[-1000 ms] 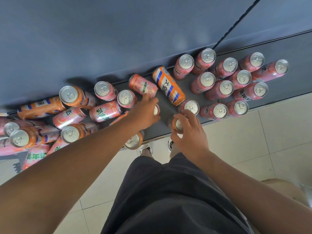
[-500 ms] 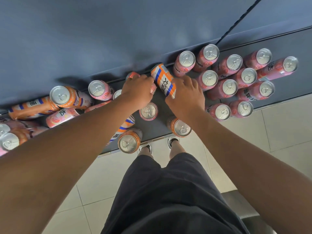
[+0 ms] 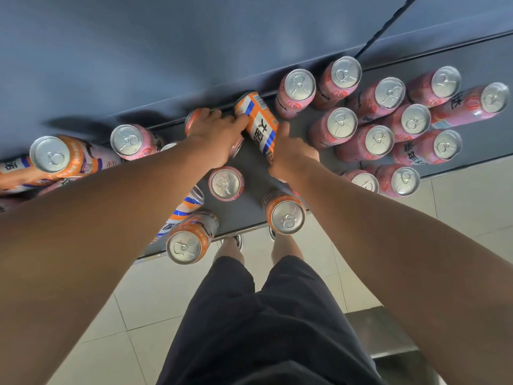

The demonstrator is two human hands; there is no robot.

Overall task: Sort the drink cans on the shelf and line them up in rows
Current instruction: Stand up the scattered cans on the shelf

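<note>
Both your hands have left the upright orange cans (image 3: 287, 218) at lower centre for the toppled orange, white and blue striped can (image 3: 259, 120) at upper centre, on the dark grey shelf (image 3: 252, 201). Your left hand (image 3: 216, 134) curls its grip on it. Your right hand (image 3: 291, 154) lays a thumb alongside, and I cannot tell its grip. Standing it upright likely comes next.

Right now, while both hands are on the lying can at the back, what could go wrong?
1. An orange can stands at the front edge of the shelf, beside the left forearm; pulling back could knock it to the floor.
2. The lying can between the left hand and right hand could swing into the standing pink cans on the right and topple them.
</note>
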